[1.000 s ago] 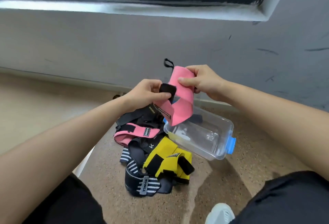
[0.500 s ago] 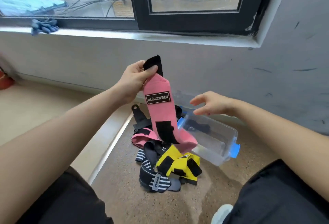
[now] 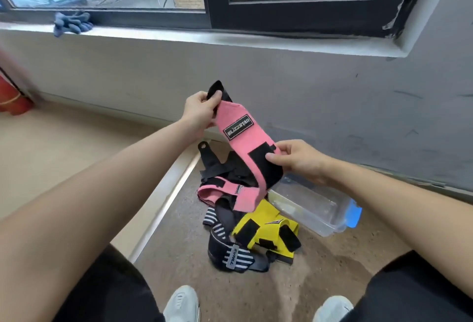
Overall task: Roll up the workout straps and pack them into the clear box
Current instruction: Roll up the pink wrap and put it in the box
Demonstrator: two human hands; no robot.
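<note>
I hold a pink strap [image 3: 234,119] with a black label stretched out in the air above the pile. My left hand [image 3: 198,111] pinches its black top end. Lower down, my right hand [image 3: 297,159] pinches the strap beside its black patch, and the tail hangs below. On the floor lies a pile: a second pink strap [image 3: 217,189], a yellow strap [image 3: 266,232], a black-and-white striped strap [image 3: 230,257] and black straps [image 3: 212,157]. The clear box [image 3: 320,209] with a blue latch sits open on the floor right of the pile, under my right wrist.
A grey wall with a window sill [image 3: 230,40] runs close behind the pile; a blue cloth [image 3: 73,23] lies on the sill. A red object [image 3: 10,98] stands at far left. My white shoes [image 3: 181,303] and knees frame the speckled floor.
My right hand, open beside the strap half a second ago, has taken hold of it near the black patch. One second ago both hands held it folded. My view has tilted upward.
</note>
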